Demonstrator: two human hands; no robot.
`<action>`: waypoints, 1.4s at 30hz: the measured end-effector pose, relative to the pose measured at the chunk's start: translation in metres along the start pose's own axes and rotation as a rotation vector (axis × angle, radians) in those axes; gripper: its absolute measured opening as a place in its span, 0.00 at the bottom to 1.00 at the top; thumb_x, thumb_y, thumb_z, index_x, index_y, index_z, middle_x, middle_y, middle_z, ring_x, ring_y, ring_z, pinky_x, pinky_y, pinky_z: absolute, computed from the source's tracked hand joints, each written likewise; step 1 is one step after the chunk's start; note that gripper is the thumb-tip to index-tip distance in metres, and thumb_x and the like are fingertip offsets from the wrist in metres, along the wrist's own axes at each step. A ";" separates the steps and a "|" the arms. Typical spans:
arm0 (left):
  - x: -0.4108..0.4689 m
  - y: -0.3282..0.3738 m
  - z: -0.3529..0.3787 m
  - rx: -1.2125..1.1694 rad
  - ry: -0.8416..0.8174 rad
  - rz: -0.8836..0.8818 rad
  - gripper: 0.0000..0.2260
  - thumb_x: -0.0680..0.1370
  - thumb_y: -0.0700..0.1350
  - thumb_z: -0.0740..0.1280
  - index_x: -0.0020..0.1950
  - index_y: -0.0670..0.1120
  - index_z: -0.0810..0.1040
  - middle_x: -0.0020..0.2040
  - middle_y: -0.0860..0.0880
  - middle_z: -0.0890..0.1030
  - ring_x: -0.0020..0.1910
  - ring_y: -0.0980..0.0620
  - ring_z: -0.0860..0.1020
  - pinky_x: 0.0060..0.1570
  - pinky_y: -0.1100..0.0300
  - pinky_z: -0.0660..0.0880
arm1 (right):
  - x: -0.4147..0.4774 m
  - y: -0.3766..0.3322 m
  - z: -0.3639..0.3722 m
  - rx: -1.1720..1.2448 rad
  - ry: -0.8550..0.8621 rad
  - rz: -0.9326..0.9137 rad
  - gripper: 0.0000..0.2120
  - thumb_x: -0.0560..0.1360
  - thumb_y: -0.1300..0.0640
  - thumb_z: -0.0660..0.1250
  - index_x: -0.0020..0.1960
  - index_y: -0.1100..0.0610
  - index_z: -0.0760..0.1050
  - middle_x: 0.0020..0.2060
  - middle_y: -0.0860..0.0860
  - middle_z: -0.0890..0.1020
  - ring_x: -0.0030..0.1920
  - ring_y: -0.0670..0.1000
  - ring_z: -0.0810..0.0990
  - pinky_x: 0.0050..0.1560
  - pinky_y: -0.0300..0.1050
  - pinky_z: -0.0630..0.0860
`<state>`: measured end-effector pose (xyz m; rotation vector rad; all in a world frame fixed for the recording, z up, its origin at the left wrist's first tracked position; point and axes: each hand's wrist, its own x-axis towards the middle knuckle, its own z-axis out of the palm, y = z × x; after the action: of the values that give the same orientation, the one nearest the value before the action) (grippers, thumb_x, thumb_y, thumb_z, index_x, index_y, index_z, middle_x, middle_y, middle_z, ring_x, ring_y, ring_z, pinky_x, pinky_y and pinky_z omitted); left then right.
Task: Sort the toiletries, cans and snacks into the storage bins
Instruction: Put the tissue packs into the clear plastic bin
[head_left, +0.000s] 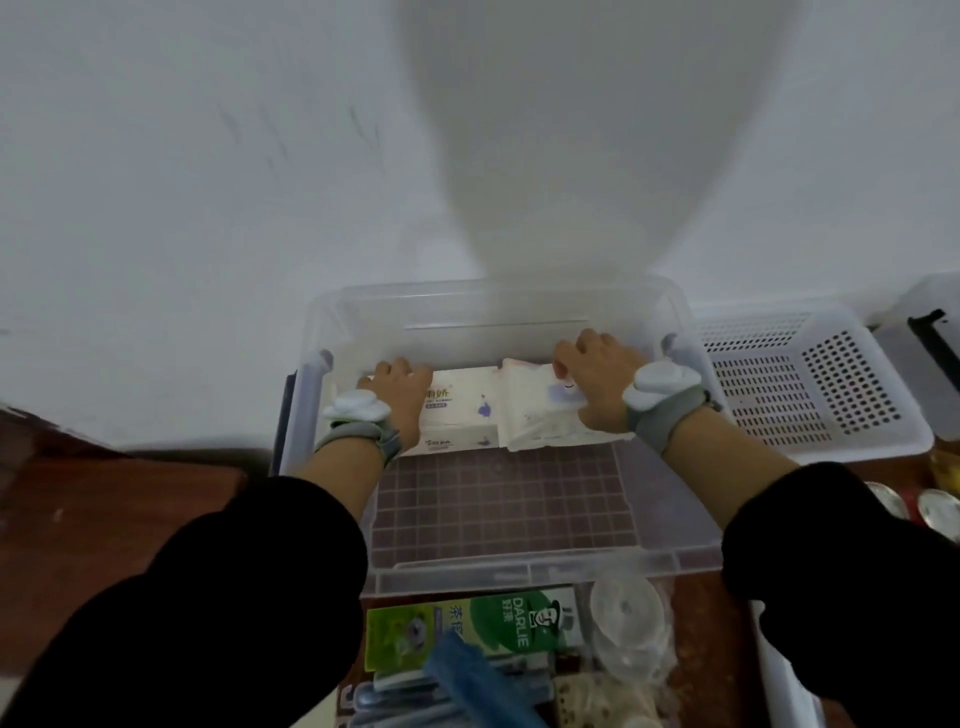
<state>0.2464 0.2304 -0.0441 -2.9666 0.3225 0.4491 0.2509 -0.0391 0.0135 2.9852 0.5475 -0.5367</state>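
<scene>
Centre of frame: clear plastic storage bin on a red-brown tabletop, pushed against a white wall. Two items already inside, at the bin's far end: a white tissue pack with purple print and, touching it on the right, a soft white wrapped pack. Both lie flat, printed faces up. As far as shows, each has its long axis running left-right across the frame, so they form one row along the far wall. Left hand grasps the tissue pack, fingers curled over its far edge. Right hand grips the wrapped pack, fingers bent onto its top. Rest of the bin floor bare. White perforated plastic basket, right of frame, holds nothing visible. Still unsorted: green toothpaste box and other toiletries, lower centre; silver-topped cans, right edge. Judgement: early in the sort, toiletries begun, cans not started; no snacks identifiable.
</scene>
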 end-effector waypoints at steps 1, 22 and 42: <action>0.000 0.001 0.000 -0.002 0.004 -0.007 0.25 0.68 0.44 0.71 0.62 0.49 0.65 0.58 0.44 0.70 0.56 0.44 0.70 0.51 0.50 0.71 | 0.000 0.002 0.004 -0.007 0.001 0.011 0.20 0.66 0.61 0.66 0.54 0.50 0.63 0.53 0.54 0.69 0.47 0.54 0.69 0.44 0.50 0.74; -0.005 0.008 -0.002 0.007 -0.029 -0.017 0.27 0.72 0.42 0.70 0.67 0.48 0.63 0.62 0.41 0.69 0.60 0.41 0.68 0.53 0.50 0.72 | 0.008 0.004 0.047 0.134 -0.221 0.173 0.39 0.76 0.59 0.63 0.79 0.50 0.43 0.75 0.60 0.59 0.70 0.62 0.67 0.65 0.51 0.69; -0.238 0.101 -0.024 -0.613 0.855 -0.114 0.05 0.79 0.45 0.64 0.49 0.46 0.78 0.39 0.51 0.78 0.35 0.53 0.73 0.34 0.60 0.69 | -0.185 -0.043 0.040 0.718 0.787 -0.147 0.08 0.78 0.52 0.64 0.55 0.49 0.79 0.37 0.43 0.76 0.34 0.43 0.72 0.40 0.36 0.68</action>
<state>0.0083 0.1743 0.0421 -3.5645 0.0792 -0.9348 0.0605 -0.0654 0.0403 3.8076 0.7317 0.6408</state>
